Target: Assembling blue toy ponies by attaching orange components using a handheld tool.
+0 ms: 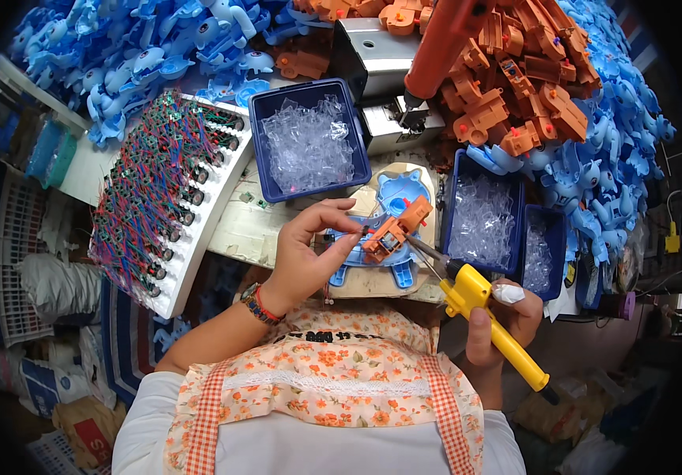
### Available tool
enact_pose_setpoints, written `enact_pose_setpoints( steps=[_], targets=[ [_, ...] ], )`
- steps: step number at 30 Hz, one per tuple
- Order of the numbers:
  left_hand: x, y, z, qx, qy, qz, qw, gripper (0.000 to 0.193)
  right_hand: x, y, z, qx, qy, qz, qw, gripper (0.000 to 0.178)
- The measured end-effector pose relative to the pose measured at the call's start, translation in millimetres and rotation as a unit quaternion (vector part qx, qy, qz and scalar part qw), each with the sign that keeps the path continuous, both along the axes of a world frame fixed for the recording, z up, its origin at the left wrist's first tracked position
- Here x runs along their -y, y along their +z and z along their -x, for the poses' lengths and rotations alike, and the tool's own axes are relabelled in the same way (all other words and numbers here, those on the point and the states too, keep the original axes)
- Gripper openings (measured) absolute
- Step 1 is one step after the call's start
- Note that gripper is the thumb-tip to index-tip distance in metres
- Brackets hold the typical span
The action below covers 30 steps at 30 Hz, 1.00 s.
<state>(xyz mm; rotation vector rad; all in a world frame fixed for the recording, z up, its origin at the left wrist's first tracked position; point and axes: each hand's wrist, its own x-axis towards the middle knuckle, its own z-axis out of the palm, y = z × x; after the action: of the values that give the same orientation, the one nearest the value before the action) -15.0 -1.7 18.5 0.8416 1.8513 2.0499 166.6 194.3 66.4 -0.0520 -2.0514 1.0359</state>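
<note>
while the right hand point(507, 321) grasps the yellow iron point(471, 293), its tip at the orange part point(393, 232) over the blue shell point(401, 273), the left hand point(309, 239) holds thumb and forefinger close together beside that part. what they pinch, i cannot tell.

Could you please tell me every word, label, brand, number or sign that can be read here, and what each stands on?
I won't copy wording, but these places bear print:
Apron: dark lettering, partly lost in folds.
Brown bag: a pale mark on a red patch.
Blue-and-white sack: print too blurred to read.
I can make out no text on the yellow tool or orange toy.
</note>
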Motion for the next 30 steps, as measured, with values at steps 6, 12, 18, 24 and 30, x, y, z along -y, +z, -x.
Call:
enact_pose_setpoints(
  steps=[6,12,18,24,30],
  targets=[
    [13.4,13.5,7.0,0.050,-0.081,-0.070,0.993,0.025,-0.3,0.3,-1.7,-0.026,-0.004,0.054,0.998,0.041],
    [20.3,32.3,6.7,0.184,-0.104,-0.090,0.973,0.026,-2.5,1.8,-4.4,-0.025,-0.013,0.067,0.997,0.040],
    [25.4,45.8,5.5,0.098,-0.130,0.032,0.986,0.021,-1.6,3.9,-8.7,-0.023,-0.040,0.065,0.997,0.038],
    [21.1,50.4,-1.8,-0.158,-0.101,0.122,0.975,0.014,-2.8,4.8,-14.7,-0.024,-0.056,0.050,0.997,0.039],
    [11.5,46.7,-14.4,-0.300,-0.023,0.212,0.930,0.009,-0.7,-2.2,-19.8,-0.027,-0.045,0.052,0.997,0.039]
  ],
)
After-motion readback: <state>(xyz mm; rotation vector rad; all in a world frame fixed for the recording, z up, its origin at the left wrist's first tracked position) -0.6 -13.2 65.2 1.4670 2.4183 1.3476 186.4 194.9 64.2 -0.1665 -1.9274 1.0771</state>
